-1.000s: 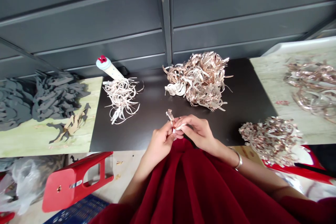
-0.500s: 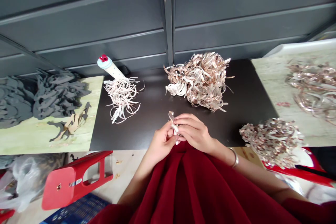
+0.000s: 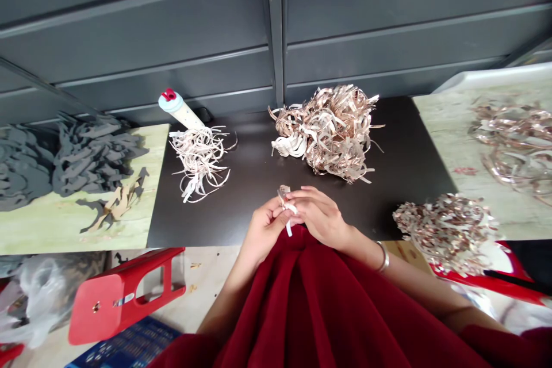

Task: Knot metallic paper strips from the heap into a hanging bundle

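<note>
My left hand [image 3: 268,227] and my right hand [image 3: 320,215] meet at the near edge of the dark tabletop [image 3: 254,184]. Between their fingertips is a small strip [image 3: 290,207], white on one side and shiny rose-gold on the other, looped with a white end hanging down. The left thumb and forefinger pinch it from the left; the right fingers close on it from the other side. Farther back lies a big tangled heap of rose-gold and white strips [image 3: 336,132]. To the left is a smaller pile of thin white strips [image 3: 200,158].
A pale bottle with a red-topped lid [image 3: 185,112] stands behind the white strips. Grey cut pieces [image 3: 95,155] lie on the left table. A shiny bunch of knotted strips [image 3: 446,230] hangs over the right front edge. A red stool [image 3: 103,305] is below left.
The strip between my fingers has turned into a visible loop, its white end lower. My right fingers have curled in more; the piles have not moved.
</note>
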The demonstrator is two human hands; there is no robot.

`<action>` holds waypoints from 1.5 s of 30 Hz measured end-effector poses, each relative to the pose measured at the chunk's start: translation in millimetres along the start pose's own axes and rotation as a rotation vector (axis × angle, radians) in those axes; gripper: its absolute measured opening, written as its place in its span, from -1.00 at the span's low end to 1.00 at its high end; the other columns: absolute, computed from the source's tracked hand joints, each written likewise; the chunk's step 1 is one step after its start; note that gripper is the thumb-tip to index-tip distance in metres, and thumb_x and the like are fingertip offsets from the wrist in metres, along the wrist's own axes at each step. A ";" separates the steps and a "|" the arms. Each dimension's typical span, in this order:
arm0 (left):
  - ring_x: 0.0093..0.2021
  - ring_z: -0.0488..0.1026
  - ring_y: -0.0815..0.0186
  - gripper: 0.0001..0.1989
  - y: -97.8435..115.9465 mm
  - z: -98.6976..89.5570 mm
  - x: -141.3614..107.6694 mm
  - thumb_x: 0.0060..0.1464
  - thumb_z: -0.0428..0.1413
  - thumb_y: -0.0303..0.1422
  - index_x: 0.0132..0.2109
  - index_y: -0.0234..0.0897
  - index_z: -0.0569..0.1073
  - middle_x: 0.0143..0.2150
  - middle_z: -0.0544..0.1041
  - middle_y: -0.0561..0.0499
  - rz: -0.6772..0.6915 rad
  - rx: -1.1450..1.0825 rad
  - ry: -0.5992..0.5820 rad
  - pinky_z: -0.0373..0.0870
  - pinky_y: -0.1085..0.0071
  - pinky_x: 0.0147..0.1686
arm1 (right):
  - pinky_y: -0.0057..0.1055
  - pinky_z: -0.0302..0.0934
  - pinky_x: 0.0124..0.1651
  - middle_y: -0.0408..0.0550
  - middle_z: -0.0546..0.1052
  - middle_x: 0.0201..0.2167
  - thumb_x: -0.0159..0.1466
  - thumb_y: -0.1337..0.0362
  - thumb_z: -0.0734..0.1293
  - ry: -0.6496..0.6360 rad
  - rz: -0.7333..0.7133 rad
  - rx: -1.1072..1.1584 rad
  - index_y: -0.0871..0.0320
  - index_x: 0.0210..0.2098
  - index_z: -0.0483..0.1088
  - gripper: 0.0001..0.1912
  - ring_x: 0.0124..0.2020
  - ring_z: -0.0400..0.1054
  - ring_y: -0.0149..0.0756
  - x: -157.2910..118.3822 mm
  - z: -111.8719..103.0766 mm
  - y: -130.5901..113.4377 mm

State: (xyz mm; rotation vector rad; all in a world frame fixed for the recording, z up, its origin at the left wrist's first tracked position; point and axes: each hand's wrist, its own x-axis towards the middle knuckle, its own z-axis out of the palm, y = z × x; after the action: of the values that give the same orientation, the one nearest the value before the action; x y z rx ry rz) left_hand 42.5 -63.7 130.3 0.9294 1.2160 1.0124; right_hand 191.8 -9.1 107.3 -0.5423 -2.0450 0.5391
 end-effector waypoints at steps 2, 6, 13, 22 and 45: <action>-0.27 0.56 0.25 -0.76 -1.0 -0.4 1.5 0.14 0.05 -0.38 -0.06 -0.32 0.46 -0.26 0.61 -0.03 0.024 0.183 0.047 0.43 0.38 -0.17 | -0.20 0.32 0.01 0.02 0.59 -0.31 0.28 0.48 0.21 -0.003 0.044 0.015 0.15 -0.27 0.36 -0.85 -0.20 0.50 -0.24 0.5 0.2 -1.1; -0.46 0.49 0.35 -0.79 0.7 -2.7 2.1 0.14 -0.01 -0.47 -0.14 -0.29 0.49 -0.45 0.57 0.07 0.099 0.525 0.085 0.37 0.47 -0.33 | -0.31 0.36 -0.09 -0.08 0.57 -0.39 0.32 0.43 0.20 -0.009 0.287 0.086 0.12 -0.29 0.38 -0.85 -0.35 0.48 -0.32 4.0 -2.0 -4.0; -0.49 0.33 0.42 -0.74 -0.7 -0.7 -0.5 0.26 -0.09 -0.28 -0.23 -0.31 0.43 -0.46 0.45 0.08 0.097 0.333 0.121 0.27 0.50 -0.41 | -0.08 0.29 0.05 0.07 0.56 -0.21 0.28 0.28 0.27 -0.075 0.169 0.311 0.16 -0.14 0.38 -0.83 -0.07 0.42 -0.13 9.1 -9.1 -7.2; -0.44 0.39 0.38 -0.70 1.7 1.4 -4.3 0.28 -0.12 -0.26 -0.30 -0.30 0.41 -0.52 0.40 0.09 0.118 0.308 0.002 0.31 0.46 -0.28 | -0.13 0.39 -0.08 0.06 0.54 -0.25 0.27 0.45 0.28 0.055 0.109 0.085 0.14 -0.19 0.44 -0.84 -0.12 0.42 -0.16 3.5 -1.3 -4.0; -0.36 0.54 0.32 -0.72 -2.5 6.9 -0.8 0.19 -0.03 -0.47 -0.06 -0.26 0.52 -0.35 0.61 0.02 0.221 0.602 0.078 0.41 0.47 -0.26 | -0.46 0.41 -0.36 -0.07 0.58 -0.42 0.32 0.41 0.20 0.133 0.444 0.005 0.10 -0.23 0.29 -0.90 -0.47 0.51 -0.34 -3.1 -0.6 -8.0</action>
State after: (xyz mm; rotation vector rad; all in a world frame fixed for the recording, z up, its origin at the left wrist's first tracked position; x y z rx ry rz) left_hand 49.5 -65.4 129.0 1.5288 1.5465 0.8674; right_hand 192.5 -17.2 110.0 -1.0123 -1.7992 0.7450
